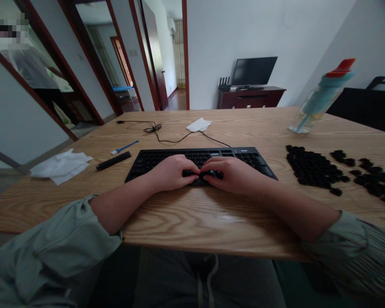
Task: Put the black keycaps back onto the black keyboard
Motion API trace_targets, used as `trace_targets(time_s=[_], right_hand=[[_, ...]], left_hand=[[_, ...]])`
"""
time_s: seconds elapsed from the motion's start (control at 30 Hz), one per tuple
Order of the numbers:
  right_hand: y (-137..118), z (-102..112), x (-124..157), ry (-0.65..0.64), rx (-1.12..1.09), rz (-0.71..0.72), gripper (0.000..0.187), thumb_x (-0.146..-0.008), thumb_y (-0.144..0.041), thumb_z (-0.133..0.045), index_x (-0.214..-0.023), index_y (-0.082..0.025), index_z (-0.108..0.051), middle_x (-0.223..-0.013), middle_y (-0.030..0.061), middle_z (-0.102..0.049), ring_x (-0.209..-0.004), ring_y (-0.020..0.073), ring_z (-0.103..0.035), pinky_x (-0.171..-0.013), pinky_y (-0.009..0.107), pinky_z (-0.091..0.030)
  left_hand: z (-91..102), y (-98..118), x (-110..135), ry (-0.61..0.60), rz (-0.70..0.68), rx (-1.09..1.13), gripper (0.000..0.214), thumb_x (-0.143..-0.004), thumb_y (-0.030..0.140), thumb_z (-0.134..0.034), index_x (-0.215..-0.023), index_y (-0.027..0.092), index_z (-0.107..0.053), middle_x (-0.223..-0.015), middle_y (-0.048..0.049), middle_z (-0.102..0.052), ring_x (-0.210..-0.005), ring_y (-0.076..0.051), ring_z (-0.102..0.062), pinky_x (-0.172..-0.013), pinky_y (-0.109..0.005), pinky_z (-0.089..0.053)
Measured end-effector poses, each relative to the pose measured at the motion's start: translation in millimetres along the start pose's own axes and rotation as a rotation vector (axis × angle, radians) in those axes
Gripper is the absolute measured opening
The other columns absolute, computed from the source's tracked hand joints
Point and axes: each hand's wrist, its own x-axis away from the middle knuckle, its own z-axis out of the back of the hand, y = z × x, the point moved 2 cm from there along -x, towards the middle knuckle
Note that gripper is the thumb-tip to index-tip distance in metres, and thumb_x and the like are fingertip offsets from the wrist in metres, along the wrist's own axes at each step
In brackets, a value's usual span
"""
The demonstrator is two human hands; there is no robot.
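Note:
A black keyboard lies on the wooden table in front of me, partly covered by my hands. Over its front middle, my left hand and my right hand pinch a long black space bar keycap between thumbs and fingers. The left hand has its left end and the right hand its right part; the fingertips nearly meet in the middle. Whether the space bar is seated or only resting on the keyboard, I cannot tell. Piles of loose black keycaps lie to the right of my right hand.
Left of the keyboard are a black strip, a blue brush and white tissues. Behind it lie a coiled cable and another tissue. A clear bottle stands back right. A person stands in the left doorway.

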Motion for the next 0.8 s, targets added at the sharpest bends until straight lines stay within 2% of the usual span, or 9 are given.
trace_targets(time_s=[0.3, 0.6, 0.8], right_hand=[[1.2, -2.5, -4.0, -0.003, -0.017, -0.038, 0.02, -0.089, -0.02, -0.061, -0.102, -0.018, -0.076, -0.095, 0.006, -0.076, -0.084, 0.0181, -0.068, -0.078, 0.029, -0.05], [1.4, -6.7, -2.4, 0.019, -0.019, -0.036, 0.021, -0.086, -0.017, -0.062, -0.101, -0.018, -0.076, -0.095, 0.0058, -0.075, -0.083, 0.0181, -0.067, -0.078, 0.029, -0.049], [-2.8, -6.8, -2.3, 0.017, -0.005, 0.006, 0.019, -0.086, -0.015, -0.061, -0.098, -0.018, -0.076, -0.097, 0.007, -0.074, -0.086, 0.0178, -0.067, -0.079, 0.028, -0.049]], left_hand=[[-2.6, -4.6, -0.5, 0.002, -0.017, 0.005, 0.018, -0.09, 0.026, -0.065, -0.103, 0.02, -0.077, -0.096, -0.0034, -0.078, -0.088, -0.018, -0.067, -0.083, -0.03, -0.05], [-2.6, -1.3, -0.5, 0.015, -0.039, 0.0, 0.015, -0.087, 0.02, -0.066, -0.098, 0.019, -0.076, -0.096, -0.0039, -0.077, -0.089, -0.019, -0.068, -0.083, -0.03, -0.05], [-2.9, -1.3, -0.3, 0.034, -0.113, 0.03, 0.014, -0.087, 0.017, -0.065, -0.096, 0.018, -0.076, -0.1, -0.0041, -0.077, -0.092, -0.018, -0.069, -0.086, -0.03, -0.05]])
